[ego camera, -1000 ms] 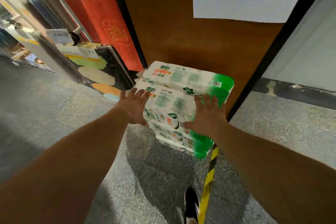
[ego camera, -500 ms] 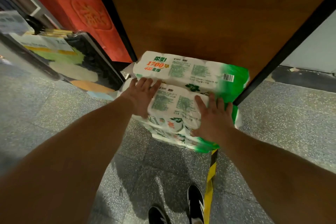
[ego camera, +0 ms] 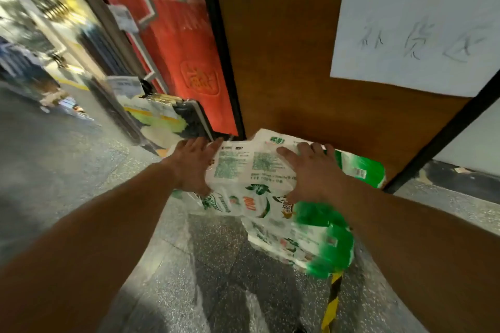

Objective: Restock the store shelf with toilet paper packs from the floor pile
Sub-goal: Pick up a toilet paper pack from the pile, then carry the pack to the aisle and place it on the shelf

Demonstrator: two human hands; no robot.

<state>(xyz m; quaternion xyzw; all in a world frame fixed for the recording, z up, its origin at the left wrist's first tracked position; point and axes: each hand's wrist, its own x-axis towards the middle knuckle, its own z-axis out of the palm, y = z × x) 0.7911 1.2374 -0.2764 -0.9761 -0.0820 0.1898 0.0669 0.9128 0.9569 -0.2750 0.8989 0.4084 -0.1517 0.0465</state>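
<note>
Shelving [ego camera: 89, 43] blurs along the far left, running back over the speckled grey floor [ego camera: 67, 159], with a red panel [ego camera: 186, 62] bearing a stamped emblem just to its right. Next comes the left hand [ego camera: 190, 163], pressed against the left end of a toilet paper pack [ego camera: 251, 170]; its fingers [ego camera: 201, 143] lie fairly straight and close together over the top edge of the white wrapper. That pack is held between both hands in front of a brown wooden board [ego camera: 284, 48], its printed side facing up. The right hand [ego camera: 312, 173] rests on the pack's upper right part, fingers slightly spread and bent over the plastic, thumb pointing left. Under and behind the held pack, more white-and-green packs [ego camera: 311, 243] sit stacked on the floor against the board; motion blur hides how many. A yellow-and-black striped tape [ego camera: 331, 303] runs along the floor below the pile. Further right, a white paper sign [ego camera: 405, 8] with handwritten characters hangs on the board.
</note>
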